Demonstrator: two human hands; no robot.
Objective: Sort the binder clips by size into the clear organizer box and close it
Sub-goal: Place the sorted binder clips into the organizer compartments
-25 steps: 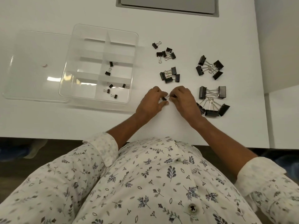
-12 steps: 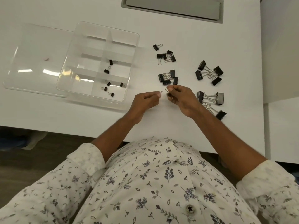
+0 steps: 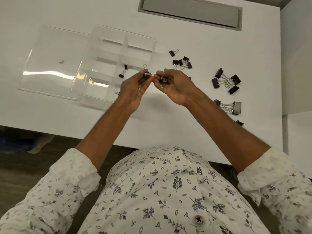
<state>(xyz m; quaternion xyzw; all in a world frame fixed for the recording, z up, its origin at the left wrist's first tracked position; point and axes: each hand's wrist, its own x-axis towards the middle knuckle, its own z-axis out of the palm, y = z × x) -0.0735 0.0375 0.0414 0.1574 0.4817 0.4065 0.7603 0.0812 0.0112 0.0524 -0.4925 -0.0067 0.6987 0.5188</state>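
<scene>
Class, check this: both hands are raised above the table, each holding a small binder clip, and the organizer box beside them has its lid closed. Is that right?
Not quite. In the head view the organizer box is open; its lid lies flat beside it. The left hand and right hand do each hold a small clip.

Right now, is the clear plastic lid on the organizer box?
No; the clear plastic lid lies flat beside the open organizer box.
</scene>
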